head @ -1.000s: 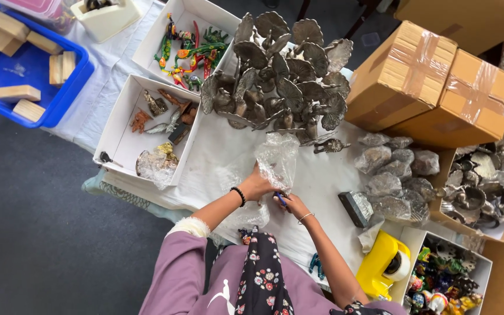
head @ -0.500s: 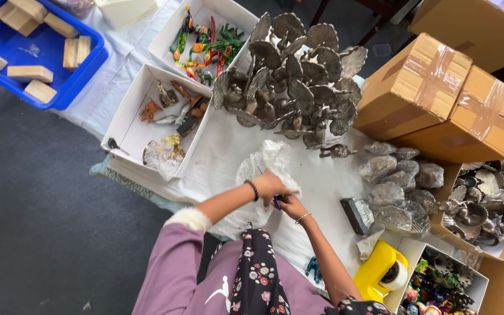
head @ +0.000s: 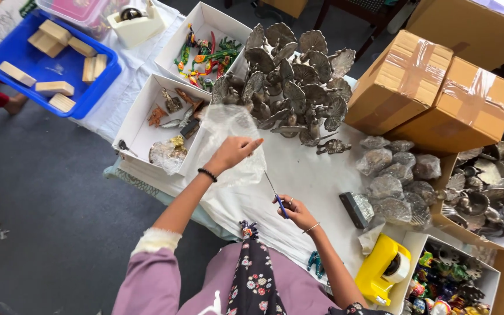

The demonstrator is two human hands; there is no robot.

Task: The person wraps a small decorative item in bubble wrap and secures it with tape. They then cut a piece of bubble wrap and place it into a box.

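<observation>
My left hand [head: 232, 151] holds up a sheet of clear bubble wrap [head: 227, 146] over the white-covered table [head: 307, 175], near the white box of small figurines [head: 141, 137]. My right hand [head: 296, 212] is closed on blue-handled scissors [head: 276, 195], blades pointing up toward the wrap's lower edge. A black band sits on my left wrist. A pile of grey metal peacock figures [head: 290, 81] stands just beyond the wrap.
Two taped cardboard boxes [head: 433, 87] sit at back right. Wrapped bundles [head: 398, 181] lie beside a box of metal pieces [head: 485, 186]. A yellow tape dispenser [head: 383, 268], a white tape dispenser [head: 135, 23], a box of colourful figures [head: 205, 52] and a blue tray of wooden blocks [head: 48, 58] surround the table.
My left hand has lifted the bubble wrap up and away to the left. My right hand with the scissors has drawn back toward me, apart from the wrap.
</observation>
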